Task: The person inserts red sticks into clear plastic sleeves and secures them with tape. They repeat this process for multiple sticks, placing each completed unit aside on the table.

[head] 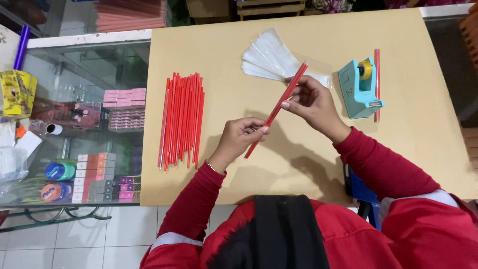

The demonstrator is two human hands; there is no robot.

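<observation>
Nearest the camera, the person's red sleeves reach forward over a tan board that lies across a glass counter. The left hand pinches the lower part of a thin red stick between thumb and fingertips, the fingers curled around it. The right hand grips the same stick higher up, the fingers bent and closed on it. The stick runs on a slant between both hands, its low end toward the person and its high end pointing away to the right, lifted just above the board.

To the left of the left hand lies a bundle of red sticks, laid side by side lengthwise on the board, near the hand but apart from it.

Beyond the right hand spreads a fan of clear plastic sleeves, flat on the board; the upper tip of the held stick reaches over their edge. To the right of that hand stands a light blue tape dispenser with a yellowish roll on top. A single red stick lies just beside the dispenser on its far right side, parallel to it.

Under the glass on the left sit small boxes in pink and other colours and round tins.
</observation>
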